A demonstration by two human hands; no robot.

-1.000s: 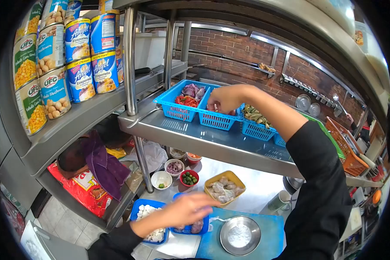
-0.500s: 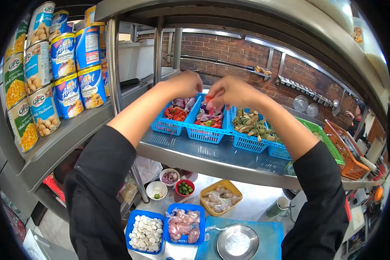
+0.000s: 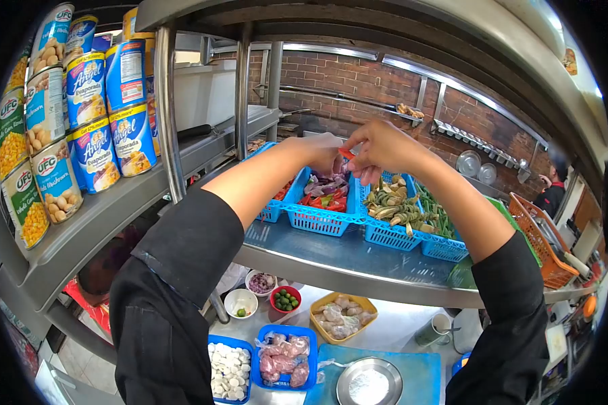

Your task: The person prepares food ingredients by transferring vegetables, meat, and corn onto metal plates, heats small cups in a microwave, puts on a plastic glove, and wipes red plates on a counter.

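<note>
My right hand [image 3: 380, 150] is above the blue baskets, its fingers pinched on a small red piece that looks like bell pepper [image 3: 346, 154]. Close beside it, my left hand [image 3: 323, 154] hangs over the middle basket, fingers pointing down and blurred; whether it holds anything is hidden. Below both hands, a blue basket [image 3: 321, 223] contains cut red peppers [image 3: 321, 202] and purple onion pieces [image 3: 325, 185]. The left forearm partly covers another blue basket [image 3: 269, 213] with red pieces. On the right, one basket holds tied green bundles [image 3: 393, 206], another green beans [image 3: 436, 214].
Stacked cans [image 3: 88, 101] stand on the left shelf beside a metal post [image 3: 171, 115]. An orange basket [image 3: 554, 263] sits at the right. Below are bagged meat [image 3: 284, 358], white slices [image 3: 230, 371], limes [image 3: 286, 299] and a steel bowl [image 3: 342, 391] of white powder. A person [image 3: 554, 192] stands far right.
My left hand has moved right and down, from behind the left basket to the middle one. My right hand has shifted slightly right with a red piece. The view has shifted a little.
</note>
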